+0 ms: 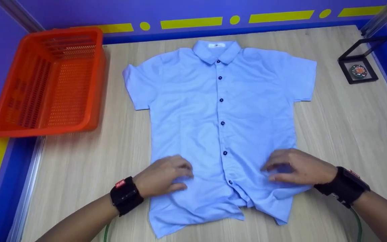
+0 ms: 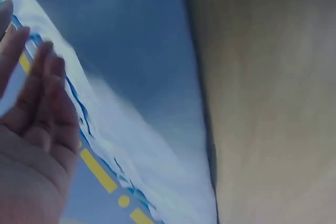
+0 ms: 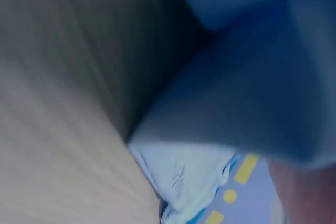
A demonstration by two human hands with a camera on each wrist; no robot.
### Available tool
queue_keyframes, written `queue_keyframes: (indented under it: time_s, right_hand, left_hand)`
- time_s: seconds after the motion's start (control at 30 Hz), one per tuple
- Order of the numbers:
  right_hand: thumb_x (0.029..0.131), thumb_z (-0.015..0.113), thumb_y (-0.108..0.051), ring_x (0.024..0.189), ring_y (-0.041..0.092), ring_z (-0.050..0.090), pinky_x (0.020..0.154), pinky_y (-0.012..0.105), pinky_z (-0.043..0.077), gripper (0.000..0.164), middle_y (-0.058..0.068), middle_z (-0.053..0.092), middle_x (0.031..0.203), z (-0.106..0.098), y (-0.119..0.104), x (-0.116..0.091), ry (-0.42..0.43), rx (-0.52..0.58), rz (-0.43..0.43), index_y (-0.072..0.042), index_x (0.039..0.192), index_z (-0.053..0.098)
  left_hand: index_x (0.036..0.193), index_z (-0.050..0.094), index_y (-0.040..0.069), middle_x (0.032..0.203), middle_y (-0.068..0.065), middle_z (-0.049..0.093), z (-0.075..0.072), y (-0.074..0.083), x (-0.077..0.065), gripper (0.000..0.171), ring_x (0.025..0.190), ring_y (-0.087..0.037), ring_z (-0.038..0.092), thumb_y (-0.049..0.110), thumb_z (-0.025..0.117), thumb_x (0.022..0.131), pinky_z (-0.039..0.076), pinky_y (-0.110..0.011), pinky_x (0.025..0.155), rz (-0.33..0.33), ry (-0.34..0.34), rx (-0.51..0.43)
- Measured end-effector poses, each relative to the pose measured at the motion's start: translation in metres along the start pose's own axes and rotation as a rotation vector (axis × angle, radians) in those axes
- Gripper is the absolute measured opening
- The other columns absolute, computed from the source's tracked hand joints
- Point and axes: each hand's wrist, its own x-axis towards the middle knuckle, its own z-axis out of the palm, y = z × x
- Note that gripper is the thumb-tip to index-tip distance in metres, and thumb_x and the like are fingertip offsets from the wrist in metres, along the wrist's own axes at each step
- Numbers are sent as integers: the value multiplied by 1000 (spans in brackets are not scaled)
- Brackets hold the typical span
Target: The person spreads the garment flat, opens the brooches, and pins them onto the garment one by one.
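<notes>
A light blue short-sleeved shirt (image 1: 186, 127) lies front up, its collar at the far side and dark buttons down the middle. The lower hem is rumpled, with a fold pushed up near the bottom button. My left hand (image 1: 165, 174) is over the lower left of the shirt; in the left wrist view its fingers (image 2: 39, 87) are loosely spread and hold nothing. Over the lower right side is my right hand (image 1: 292, 166), fingers bent loosely with a gap to the thumb. Below its wrist a corner of cloth sticks out sideways. In the right wrist view, shirt cloth (image 3: 236, 98) hides most of that hand.
An orange plastic basket (image 1: 94, 77) stands at the back left of the wooden table (image 1: 341, 134). At the back right is a black folding display frame (image 1: 351, 79) with a round disc inside. Purple panels (image 1: 166, 10) with yellow marks border the table.
</notes>
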Motion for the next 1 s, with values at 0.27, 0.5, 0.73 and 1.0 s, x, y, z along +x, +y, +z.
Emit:
queue_keyframes:
  time_s: [0.27,0.5,0.73,1.0]
  right_hand:
    - [70,75,-51,131,35,28,97,52,29,75,14,34,144,-6,20,6,71,-295,205,-21,134,50]
    - [67,68,-64,137,43,7,107,56,12,93,19,13,152,-3,30,2,-17,-333,279,-21,143,37]
    - [69,68,-63,137,44,5,110,52,6,94,19,11,153,-5,29,0,-36,-323,278,-20,145,34]
    - [74,71,-51,138,39,12,102,61,21,83,14,17,152,-29,34,3,3,-266,335,-24,144,35]
  left_hand:
    - [137,46,15,149,-16,25,-4,-22,-5,85,136,-35,20,54,73,67,22,-47,108,-257,-20,148]
    - [143,37,22,153,-17,14,-3,-28,-13,92,139,-37,9,62,68,67,20,-47,109,-275,-42,159]
    - [141,41,25,152,-16,18,-11,-30,-14,86,138,-38,13,60,68,68,26,-51,105,-292,-33,142]
    - [140,44,19,149,-18,26,-37,-51,3,74,136,-34,22,53,66,78,24,-49,106,-389,60,137]
